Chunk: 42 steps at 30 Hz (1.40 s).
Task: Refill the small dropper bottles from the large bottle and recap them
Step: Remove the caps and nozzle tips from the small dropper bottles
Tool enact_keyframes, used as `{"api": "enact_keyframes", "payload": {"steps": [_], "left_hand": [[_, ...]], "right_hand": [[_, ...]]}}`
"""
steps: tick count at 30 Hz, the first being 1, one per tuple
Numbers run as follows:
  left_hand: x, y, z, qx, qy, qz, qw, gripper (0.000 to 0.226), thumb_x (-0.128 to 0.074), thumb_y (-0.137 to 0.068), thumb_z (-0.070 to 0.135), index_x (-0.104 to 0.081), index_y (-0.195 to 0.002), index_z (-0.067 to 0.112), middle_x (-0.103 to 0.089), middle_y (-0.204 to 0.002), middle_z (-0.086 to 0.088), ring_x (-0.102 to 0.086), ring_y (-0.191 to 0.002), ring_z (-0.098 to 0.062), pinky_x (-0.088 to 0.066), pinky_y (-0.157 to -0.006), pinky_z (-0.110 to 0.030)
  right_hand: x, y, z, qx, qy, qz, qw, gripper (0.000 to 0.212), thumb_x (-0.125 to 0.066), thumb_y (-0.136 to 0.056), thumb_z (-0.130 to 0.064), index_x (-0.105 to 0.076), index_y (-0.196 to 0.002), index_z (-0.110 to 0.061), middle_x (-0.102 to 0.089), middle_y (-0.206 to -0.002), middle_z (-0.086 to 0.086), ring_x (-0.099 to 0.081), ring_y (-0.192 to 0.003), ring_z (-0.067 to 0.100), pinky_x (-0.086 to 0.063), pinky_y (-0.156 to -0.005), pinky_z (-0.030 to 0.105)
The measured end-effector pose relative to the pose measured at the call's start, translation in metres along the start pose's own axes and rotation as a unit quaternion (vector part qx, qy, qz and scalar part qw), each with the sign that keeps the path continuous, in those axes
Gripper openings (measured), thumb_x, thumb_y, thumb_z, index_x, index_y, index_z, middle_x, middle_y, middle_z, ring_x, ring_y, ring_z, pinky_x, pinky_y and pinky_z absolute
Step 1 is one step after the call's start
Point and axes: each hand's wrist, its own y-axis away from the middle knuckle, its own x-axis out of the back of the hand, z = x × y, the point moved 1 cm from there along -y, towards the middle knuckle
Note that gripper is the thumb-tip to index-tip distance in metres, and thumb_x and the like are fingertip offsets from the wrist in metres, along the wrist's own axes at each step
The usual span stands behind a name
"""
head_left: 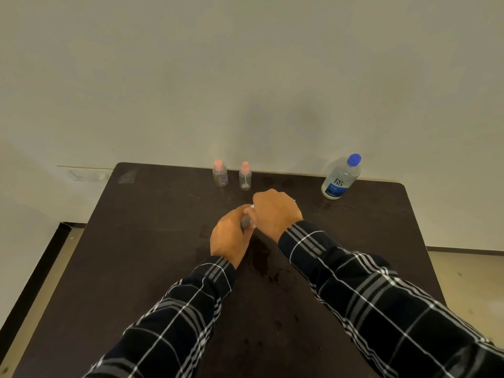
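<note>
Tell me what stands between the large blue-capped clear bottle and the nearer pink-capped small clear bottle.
Nothing: in the head view, only bare dark tabletop separates the large blue-capped clear bottle from the nearer pink-capped small clear bottle.

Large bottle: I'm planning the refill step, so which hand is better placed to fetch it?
Right, probably. The large bottle stands far right on the table, on the side of the right hand, while the left hand grips the small bottle by its body and is needed to steady it.
</note>
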Motion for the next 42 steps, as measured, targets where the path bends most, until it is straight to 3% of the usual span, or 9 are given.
{"api": "enact_keyframes", "payload": {"steps": [5, 11, 16, 19, 24, 30, 33, 37, 42], "left_hand": [[-0.007, -0.004, 0.006, 0.026, -0.015, -0.017, 0.999, 0.035, -0.059, -0.097, 0.029, -0.056, -0.13, 0.021, -0.064, -0.125, -0.006, -0.061, -0.114, -0.025, -0.048, -0.096, -0.039], [-0.008, -0.003, 0.008, 0.0, 0.04, 0.026, 0.999, 0.033, -0.061, -0.095, 0.024, -0.058, -0.127, 0.02, -0.066, -0.12, -0.004, -0.062, -0.11, -0.023, -0.05, -0.089, -0.036], [-0.007, -0.009, 0.01, 0.005, 0.031, 0.012, 0.999, 0.045, -0.062, -0.094, 0.03, -0.053, -0.137, 0.023, -0.06, -0.132, -0.005, -0.057, -0.122, -0.025, -0.043, -0.101, -0.04], [-0.009, -0.014, 0.01, 0.04, 0.01, -0.026, 0.999, 0.048, -0.062, -0.094, 0.03, -0.049, -0.14, 0.024, -0.057, -0.137, -0.005, -0.055, -0.125, -0.025, -0.043, -0.106, -0.043], [-0.012, -0.005, 0.004, -0.005, 0.013, 0.009, 1.0, 0.042, -0.06, -0.096, 0.028, -0.052, -0.137, 0.024, -0.062, -0.13, -0.004, -0.058, -0.119, -0.024, -0.046, -0.101, -0.04], [-0.01, -0.001, -0.011, -0.029, 0.063, 0.033, 0.997, 0.044, -0.064, -0.092, 0.022, -0.048, -0.132, 0.033, -0.064, -0.12, 0.004, -0.061, -0.11, -0.017, -0.053, -0.092, -0.039], [-0.011, -0.008, -0.015, -0.004, 0.079, 0.037, 0.996, 0.045, -0.068, -0.09, 0.02, -0.051, -0.131, 0.03, -0.058, -0.126, 0.004, -0.058, -0.115, -0.015, -0.051, -0.099, -0.041], [-0.016, -0.015, -0.015, 0.007, 0.084, 0.048, 0.995, 0.045, -0.07, -0.088, 0.016, -0.055, -0.128, 0.027, -0.051, -0.129, 0.003, -0.057, -0.115, -0.015, -0.05, -0.101, -0.04], [-0.024, -0.019, -0.015, 0.01, 0.081, 0.04, 0.996, 0.045, -0.069, -0.088, 0.014, -0.055, -0.129, 0.027, -0.052, -0.128, 0.002, -0.057, -0.116, -0.016, -0.048, -0.102, -0.04]], "right_hand": [[0.005, -0.001, 0.008, 0.102, 0.075, -0.068, 0.99, 0.037, -0.066, -0.092, -0.022, -0.058, -0.128, -0.017, -0.059, -0.121, 0.011, -0.061, -0.108, 0.033, -0.049, -0.091, 0.042], [0.003, 0.017, 0.026, 0.205, 0.027, 0.053, 0.977, 0.05, -0.065, -0.09, -0.019, -0.043, -0.135, -0.027, -0.046, -0.132, 0.008, -0.059, -0.099, 0.026, -0.054, -0.074, 0.038], [0.004, 0.005, 0.019, 0.054, -0.01, 0.089, 0.995, 0.043, -0.054, -0.093, -0.054, -0.06, -0.116, -0.019, -0.059, -0.095, 0.001, -0.061, -0.079, 0.02, -0.048, -0.065, 0.033], [0.001, -0.006, 0.019, 0.016, 0.0, 0.024, 1.0, 0.03, -0.054, -0.097, -0.043, -0.064, -0.107, -0.017, -0.06, -0.086, 0.0, -0.062, -0.081, 0.022, -0.052, -0.073, 0.037], [0.006, -0.004, 0.021, 0.122, 0.062, -0.015, 0.991, 0.028, -0.065, -0.091, -0.019, -0.06, -0.119, -0.02, -0.062, -0.112, 0.008, -0.062, -0.101, 0.028, -0.053, -0.089, 0.041], [0.03, 0.007, 0.054, 0.217, -0.079, 0.11, 0.967, 0.02, -0.063, -0.093, -0.019, -0.067, -0.11, -0.027, -0.065, -0.11, -0.007, -0.058, -0.099, 0.008, -0.047, -0.088, 0.024], [0.023, 0.023, 0.089, 0.158, -0.261, 0.173, 0.937, 0.02, -0.065, -0.094, -0.022, -0.066, -0.113, -0.027, -0.066, -0.109, -0.015, -0.059, -0.1, -0.001, -0.046, -0.088, 0.011], [-0.021, 0.046, 0.122, -0.1, -0.474, 0.252, 0.838, 0.024, -0.071, -0.089, -0.023, -0.061, -0.106, -0.037, -0.068, -0.104, -0.015, -0.066, -0.094, 0.002, -0.056, -0.083, 0.021], [-0.074, 0.046, 0.125, -0.316, -0.479, 0.128, 0.809, 0.02, -0.074, -0.087, -0.026, -0.058, -0.099, -0.025, -0.067, -0.097, -0.002, -0.067, -0.088, 0.016, -0.059, -0.085, 0.042]]}}
